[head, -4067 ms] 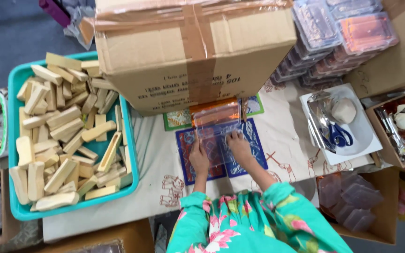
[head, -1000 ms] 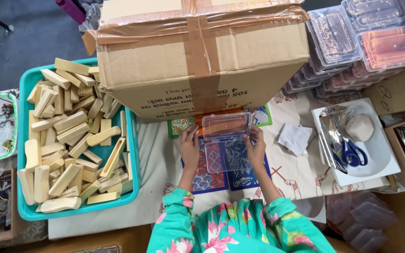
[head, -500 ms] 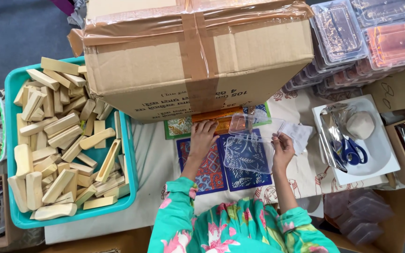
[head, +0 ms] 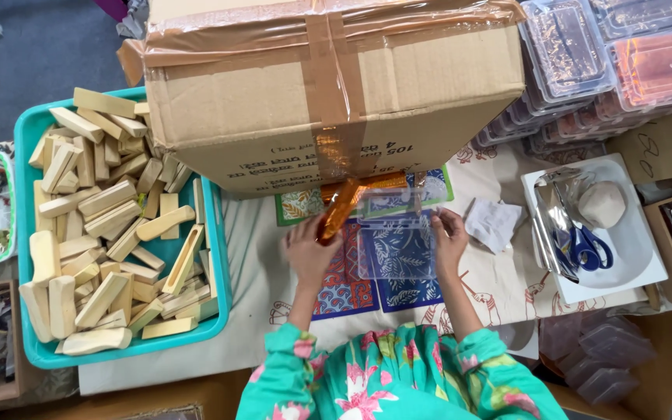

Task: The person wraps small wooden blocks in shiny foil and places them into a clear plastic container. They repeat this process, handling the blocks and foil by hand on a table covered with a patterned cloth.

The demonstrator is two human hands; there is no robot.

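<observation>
Moved: your left hand (head: 309, 250) has lifted the orange wrapped bar (head: 337, 210) off the desk since half a second ago, and your right hand (head: 449, 238) has brought the clear box (head: 395, 237) back toward the middle.
Left hand: your fingers are closed round the lower end of the orange wrapped bar; the hand is blurred, so the exact grip cannot be told.
Orange wrapped bar: its long axis runs on a slant, lower end in your hand, upper end pointing up and to the right toward the cardboard carton (head: 328, 85). It hangs above the blue patterned mats (head: 386, 292), just left of the clear box.
Right hand: your fingers pinch the right edge of the clear box, thumb side toward you.
Clear box: open, lid standing up at the far side, base lying over the blue patterned mats near the middle of the desk, long axis running away from you.
Left edge of desk: teal tray (head: 219, 257) heaped with pale wooden blocks (head: 103, 225).
Right edge of desk: white tray (head: 631, 264) with blue scissors (head: 585, 247) and a pale lump (head: 600, 204); crumpled white paper (head: 492, 222) lies between it and your right hand.
Far right corner: stacked clear boxes (head: 585, 54).
</observation>
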